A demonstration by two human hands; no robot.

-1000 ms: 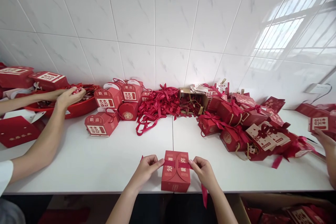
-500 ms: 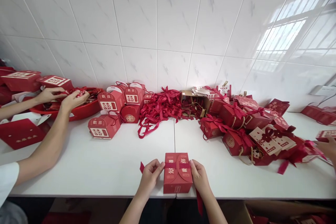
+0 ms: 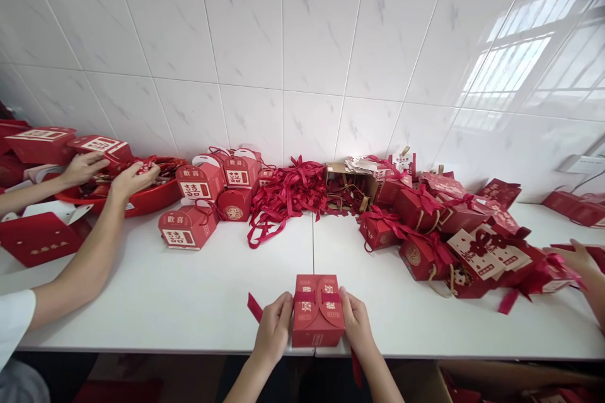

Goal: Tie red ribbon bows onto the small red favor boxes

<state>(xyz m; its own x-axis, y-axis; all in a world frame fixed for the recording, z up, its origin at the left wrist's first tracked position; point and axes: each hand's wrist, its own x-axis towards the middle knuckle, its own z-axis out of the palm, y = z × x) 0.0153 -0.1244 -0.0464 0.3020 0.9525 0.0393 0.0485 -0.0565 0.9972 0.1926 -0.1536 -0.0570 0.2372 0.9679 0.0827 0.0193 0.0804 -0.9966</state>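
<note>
A red gift box (image 3: 317,321) with white and gold lettering stands at the table's front edge, its rounded top flaps closed. A dark red ribbon (image 3: 254,306) runs across its top; one end sticks out past my left hand, the other hangs below my right hand. My left hand (image 3: 276,326) presses along the box's left side, fingers closed and partly hidden. On the right side, my right hand (image 3: 355,321) grips the box edge, with the ribbon passing under its palm. Behind the box lies a heap of loose red ribbons (image 3: 297,192).
Finished-looking red boxes (image 3: 186,227) stand at left, and a pile of ribboned boxes (image 3: 425,252) lies at right. A co-worker's hands (image 3: 135,179) are over a red basin (image 3: 155,196). Another person's hand (image 3: 579,259) shows at far right. An open carton (image 3: 439,384) sits below the table edge.
My left hand has shifted from pinching at the ribbon on top to lying along the box's left side. At far right, the other person's hand has moved further into view.
</note>
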